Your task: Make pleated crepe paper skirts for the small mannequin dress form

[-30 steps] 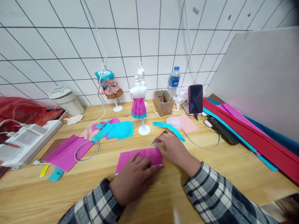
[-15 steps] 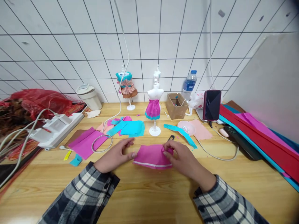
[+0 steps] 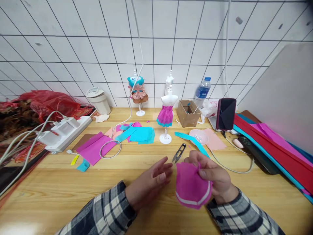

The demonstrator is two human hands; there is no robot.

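Note:
My right hand (image 3: 211, 174) pinches a magenta piece of crepe paper (image 3: 192, 186) by its top edge, over the front of the table. A white strip runs along the lower curved edge of that piece. Just left of it, my left hand (image 3: 151, 182) is open and holds nothing, its fingers toward the paper. Small black thread snips (image 3: 179, 153) lie on the wood beyond the hands. Behind them stands a small white dress form (image 3: 168, 101) wearing a magenta skirt (image 3: 165, 115) with a turquoise hem.
Turquoise sheets (image 3: 141, 134) and a magenta sheet (image 3: 91, 151) lie left, by a power strip (image 3: 66, 133). A second dressed form (image 3: 138, 89), a cardboard box (image 3: 188, 114) and a bottle (image 3: 202, 89) line the wall. At right are a bead dish (image 3: 204, 135), phone (image 3: 226, 114) and paper rolls (image 3: 274, 150).
The magenta piece has been lifted off the table and moved right in my right hand, its sides now curving inward. My left hand has shifted right. The snips are now fully uncovered.

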